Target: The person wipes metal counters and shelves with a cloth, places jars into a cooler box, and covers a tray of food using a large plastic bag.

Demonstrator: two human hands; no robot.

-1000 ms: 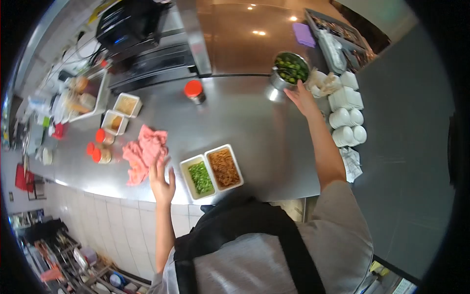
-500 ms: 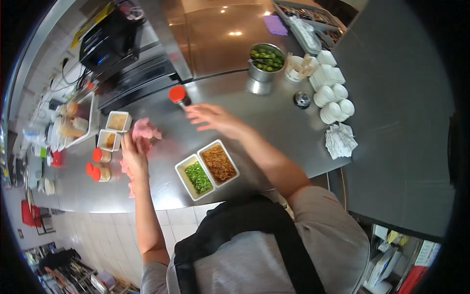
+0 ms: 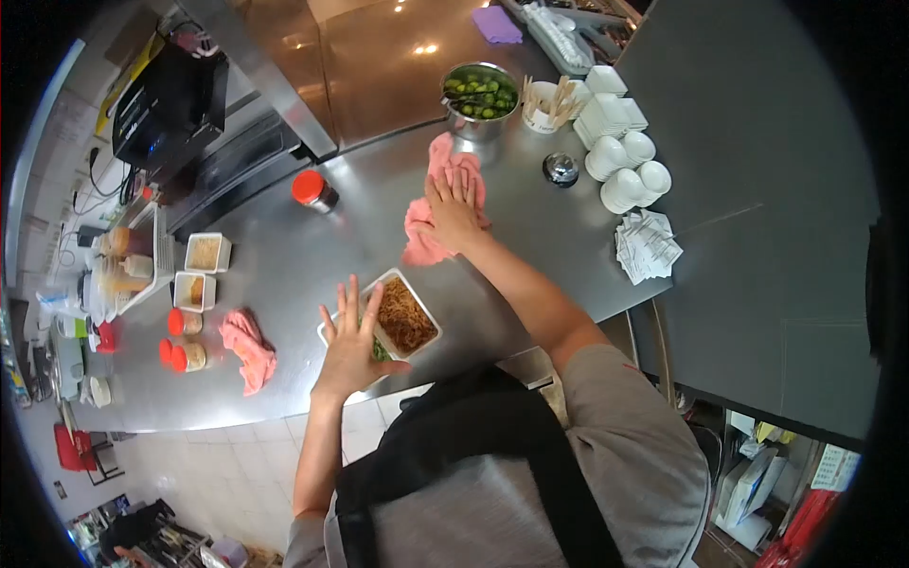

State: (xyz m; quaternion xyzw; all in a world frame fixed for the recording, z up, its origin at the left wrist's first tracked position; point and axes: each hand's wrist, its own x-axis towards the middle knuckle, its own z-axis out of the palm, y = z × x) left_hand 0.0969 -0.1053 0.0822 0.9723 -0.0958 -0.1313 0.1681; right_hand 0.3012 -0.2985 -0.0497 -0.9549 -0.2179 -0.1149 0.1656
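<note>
My right hand [image 3: 454, 216] lies flat on a pink cloth [image 3: 424, 248] on the steel counter, its fingers stretched out over the fabric. Fingers spread, my left hand [image 3: 348, 358] hovers over or touches a pair of white rectangular tubs; contact is hard to tell. One tub holds brown shredded food [image 3: 409, 317]. Chopped greens [image 3: 381, 351] show in the other, which my left hand mostly covers. A second pink cloth [image 3: 248, 352] lies crumpled on the left part of the counter.
A red-lidded jar [image 3: 314, 190] stands near the back. Behind my right hand are a metal pot of green vegetables [image 3: 480, 95], a cup of wooden sticks [image 3: 543, 109] and a call bell [image 3: 561, 170]. White cups [image 3: 622, 190] stand right; small tubs [image 3: 195, 292] and shakers [image 3: 189, 357] left.
My right hand has moved right from beside the red-lidded jar and now presses a pink cloth. My left hand has left the cloth at the left and come over the tubs. The view has shifted slightly.
</note>
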